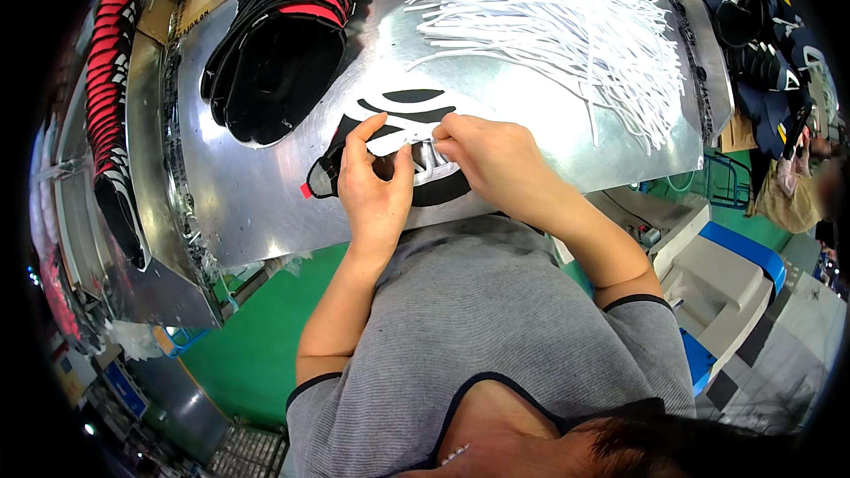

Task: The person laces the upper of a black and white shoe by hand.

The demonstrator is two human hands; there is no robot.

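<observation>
A black and white shoe upper [416, 104] with a small red tab lies on the metal table right in front of me. My left hand [376, 186] grips it, with the index finger and thumb on the white edge by its opening. At the other side of that opening my right hand [491, 155] is closed in a pinch on a white shoelace [429, 162]. The lace crosses the opening in several strands. The lace's end is hidden by my right fingers. Part of the upper is covered by both hands.
A loose heap of white shoelaces [549, 31] spreads over the far right of the metal table [239, 212]. Nested black and red uppers [288, 62] stand at the far left. Another row of uppers [111, 97] lines the left side. Dark uppers [753, 18] hang at the right.
</observation>
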